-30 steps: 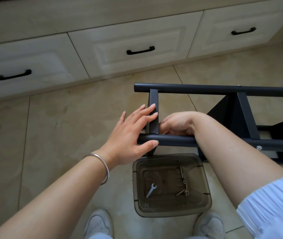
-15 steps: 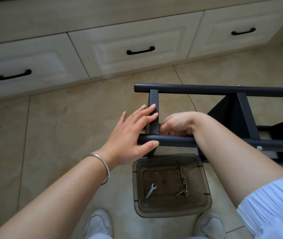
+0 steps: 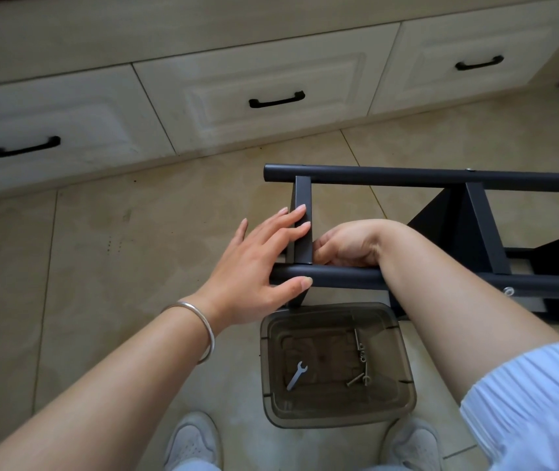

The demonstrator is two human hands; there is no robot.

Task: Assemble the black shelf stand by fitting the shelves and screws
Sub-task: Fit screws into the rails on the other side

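Black metal tube shelf stand (image 3: 407,178), likely rigid and light. At nine o'clock, left hand (image 3: 254,266) braces it, fingers straight; right hand (image 3: 346,246) curls inside, grip unclear.

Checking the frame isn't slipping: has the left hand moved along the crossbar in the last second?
No. The left hand rests at the same spot, fingers across the crossbar, thumb on the near tube, unchanged against the drawer handles.

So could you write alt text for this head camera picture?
A person's left hand presses flat on a black shelf frame lying on a tiled floor, while the right hand reaches inside it. Below, a tray holds a wrench and screws.
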